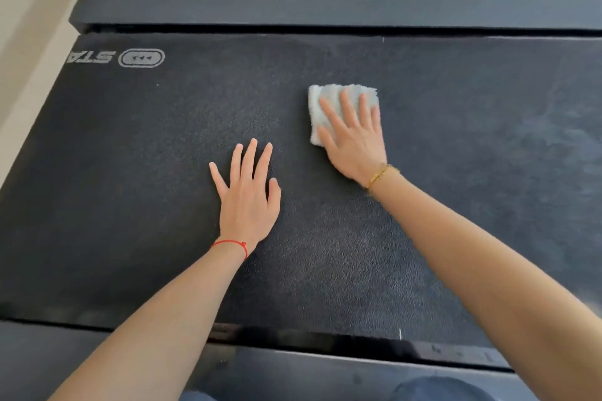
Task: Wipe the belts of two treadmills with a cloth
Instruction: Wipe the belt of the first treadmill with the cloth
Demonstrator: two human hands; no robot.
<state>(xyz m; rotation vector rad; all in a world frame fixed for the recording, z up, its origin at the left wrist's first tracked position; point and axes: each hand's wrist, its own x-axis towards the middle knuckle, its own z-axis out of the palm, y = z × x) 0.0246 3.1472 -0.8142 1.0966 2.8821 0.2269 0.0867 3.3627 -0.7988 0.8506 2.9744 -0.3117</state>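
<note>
The right hand (353,137) lies flat on a folded pale cloth (329,107), fingers straight and spread, pressing it onto the dark belt (136,146) right of the middle. The left hand (247,195) rests palm-down on the belt beside it, fingers straight and fanned, holding nothing. The belt's far right looks smeared, perhaps damp.

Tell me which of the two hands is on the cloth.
The right hand, with the gold bracelet, presses flat on the pale cloth. The left hand, with the red string, rests on the bare belt.
</note>
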